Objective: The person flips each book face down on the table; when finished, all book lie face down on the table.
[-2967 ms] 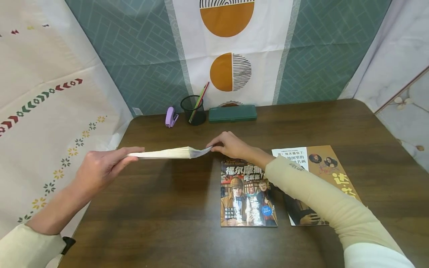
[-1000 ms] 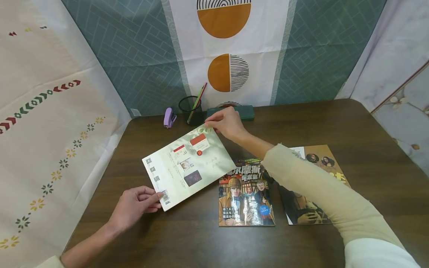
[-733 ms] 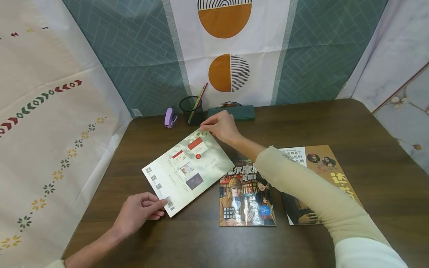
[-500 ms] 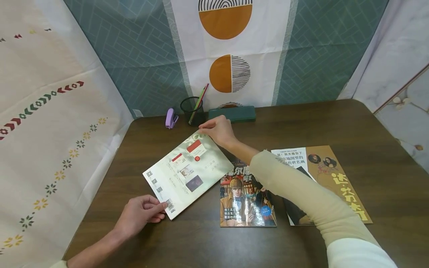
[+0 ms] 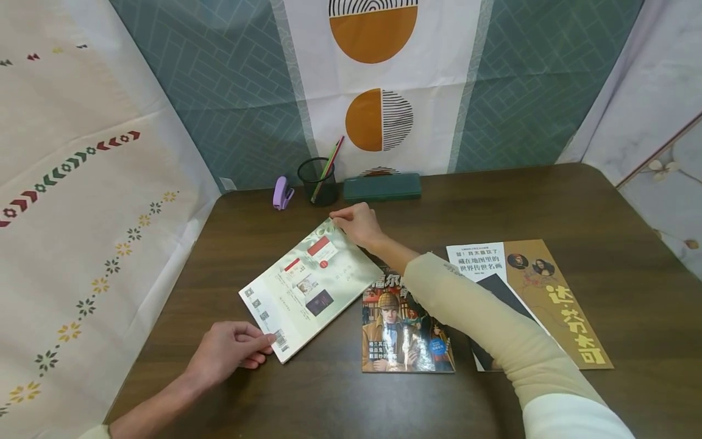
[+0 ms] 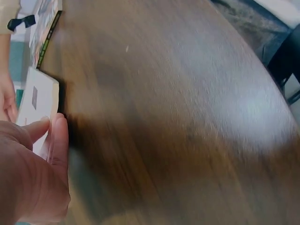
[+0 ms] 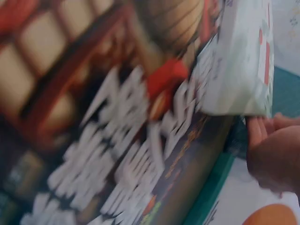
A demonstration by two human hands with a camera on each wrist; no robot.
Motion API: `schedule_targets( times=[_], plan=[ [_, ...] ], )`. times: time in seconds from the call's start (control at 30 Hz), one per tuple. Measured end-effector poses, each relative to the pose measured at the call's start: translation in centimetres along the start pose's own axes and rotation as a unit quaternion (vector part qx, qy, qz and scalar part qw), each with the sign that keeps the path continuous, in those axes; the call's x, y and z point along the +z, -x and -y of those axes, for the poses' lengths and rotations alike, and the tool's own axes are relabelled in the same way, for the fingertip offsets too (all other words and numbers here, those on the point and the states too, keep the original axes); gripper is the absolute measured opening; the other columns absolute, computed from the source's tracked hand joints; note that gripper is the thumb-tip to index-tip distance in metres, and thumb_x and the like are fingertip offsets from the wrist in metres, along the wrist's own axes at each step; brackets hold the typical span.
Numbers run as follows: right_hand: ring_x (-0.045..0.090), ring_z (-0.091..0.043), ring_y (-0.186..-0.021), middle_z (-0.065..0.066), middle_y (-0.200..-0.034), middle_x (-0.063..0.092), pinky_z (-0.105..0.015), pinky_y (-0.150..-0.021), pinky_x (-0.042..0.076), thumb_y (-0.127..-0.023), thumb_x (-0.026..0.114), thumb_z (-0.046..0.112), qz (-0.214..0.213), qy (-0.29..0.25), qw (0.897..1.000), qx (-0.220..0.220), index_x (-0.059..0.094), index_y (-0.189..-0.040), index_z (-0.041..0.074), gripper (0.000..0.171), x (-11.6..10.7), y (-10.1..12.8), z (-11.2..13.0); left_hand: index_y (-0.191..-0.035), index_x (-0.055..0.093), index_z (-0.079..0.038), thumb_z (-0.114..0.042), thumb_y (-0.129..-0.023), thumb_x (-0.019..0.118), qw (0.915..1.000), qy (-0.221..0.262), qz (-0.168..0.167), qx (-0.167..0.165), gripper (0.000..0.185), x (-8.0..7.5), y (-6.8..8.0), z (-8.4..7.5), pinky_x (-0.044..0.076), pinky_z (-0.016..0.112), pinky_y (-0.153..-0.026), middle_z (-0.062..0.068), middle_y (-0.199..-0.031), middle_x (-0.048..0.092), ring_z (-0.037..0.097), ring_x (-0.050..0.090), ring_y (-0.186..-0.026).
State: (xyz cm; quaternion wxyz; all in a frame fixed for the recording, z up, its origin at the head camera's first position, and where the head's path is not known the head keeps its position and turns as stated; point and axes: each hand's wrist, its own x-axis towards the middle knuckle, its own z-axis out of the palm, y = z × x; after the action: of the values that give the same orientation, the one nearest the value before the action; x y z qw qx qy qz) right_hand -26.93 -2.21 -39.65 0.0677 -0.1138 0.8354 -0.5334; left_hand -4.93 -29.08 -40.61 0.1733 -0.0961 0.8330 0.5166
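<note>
Brown table (image 5: 493, 207), patterned cloth (image 5: 247, 91) behind. Pale book (image 5: 309, 289) askew over table's left half, right corner overlapping detective book (image 5: 389, 341). Left hand (image 5: 227, 352) pinches its near-left edge, right hand (image 5: 359, 225) pinches far corner. Stapler (image 5: 282, 193), pen cup (image 5: 326, 192) along table's far edge.

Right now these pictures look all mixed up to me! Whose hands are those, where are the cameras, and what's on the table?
There's no machine here, just a person's left hand and right hand. The wide picture comes from a camera on their head. The tilted ones come from cameras on each wrist.

Both hands hold a pale green book: the left pinches an edge, the right its far corner. On the brown table lie a book showing a man in a checked hat and a brown-and-white book. Behind are a purple stapler, a black cup and a green case.
</note>
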Motion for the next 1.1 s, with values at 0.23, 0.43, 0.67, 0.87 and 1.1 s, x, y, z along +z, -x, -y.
schedule_targets(
  times=[0.23, 0.43, 0.67, 0.87, 1.1],
  plan=[
    [0.054, -0.027, -0.143, -0.014, -0.157, 0.055, -0.037, -0.112, 0.048, -0.111, 0.059, 0.019, 0.149, -0.035, 0.988, 0.006, 0.050, -0.156, -0.001, 0.050, -1.7, -0.7, -1.7, -0.095, 0.081, 0.001, -0.019, -0.094, 0.083, 0.9971, -0.064, -0.030, 0.027, 0.020, -1.6, -0.7, -0.5, 0.064, 0.032, -0.067, 0.009, -0.085, 0.079, 0.021, 0.075, -0.073],
    [0.029, -0.027, -0.159, -0.011, -0.173, 0.029, -0.043, -0.124, 0.032, -0.103, 0.074, 0.023, 0.193, -0.007, 0.980, -0.040, 0.025, -0.168, 0.004, 0.084, -3.5, 0.9, -1.8, -0.111, 0.082, -0.008, -0.020, -0.092, 0.086, 0.9528, -0.212, -0.102, 0.192, 0.022, -4.2, -2.3, -1.1, 0.062, 0.030, -0.070, 0.003, -0.097, 0.081, 0.018, 0.078, -0.082],
    [0.028, -0.037, -0.158, -0.006, -0.177, 0.017, -0.049, -0.124, 0.032, -0.093, 0.086, 0.025, 0.188, 0.043, 0.978, -0.076, 0.015, -0.171, 0.011, 0.107, -5.2, 5.0, -2.8, -0.158, 0.050, -0.009, -0.027, -0.081, 0.095, 0.8786, -0.340, -0.077, 0.327, 0.092, -7.4, -4.2, -2.3, 0.060, 0.053, -0.085, 0.015, -0.153, 0.058, 0.039, 0.069, -0.118],
    [0.041, -0.040, -0.150, -0.013, -0.173, 0.025, -0.048, -0.116, 0.044, -0.089, 0.088, 0.017, 0.167, 0.076, 0.976, -0.115, 0.023, -0.169, 0.005, 0.103, -5.4, 8.2, -3.6, -0.166, 0.033, -0.005, -0.029, -0.072, 0.100, 0.8660, -0.386, -0.008, 0.318, 0.117, -8.5, -5.5, -3.2, 0.054, 0.059, -0.099, 0.023, -0.165, 0.040, 0.045, 0.063, -0.126],
    [0.065, -0.039, -0.128, -0.023, -0.157, 0.051, -0.046, -0.104, 0.055, -0.089, 0.088, 0.016, 0.122, 0.126, 0.977, -0.123, 0.035, -0.164, 0.000, 0.093, -4.8, 11.2, -3.6, -0.164, 0.038, -0.005, -0.039, -0.072, 0.099, 0.8609, -0.400, 0.057, 0.310, 0.115, -8.2, -6.8, -3.1, 0.049, 0.058, -0.106, 0.016, -0.166, 0.043, 0.040, 0.056, -0.137]
  ],
)
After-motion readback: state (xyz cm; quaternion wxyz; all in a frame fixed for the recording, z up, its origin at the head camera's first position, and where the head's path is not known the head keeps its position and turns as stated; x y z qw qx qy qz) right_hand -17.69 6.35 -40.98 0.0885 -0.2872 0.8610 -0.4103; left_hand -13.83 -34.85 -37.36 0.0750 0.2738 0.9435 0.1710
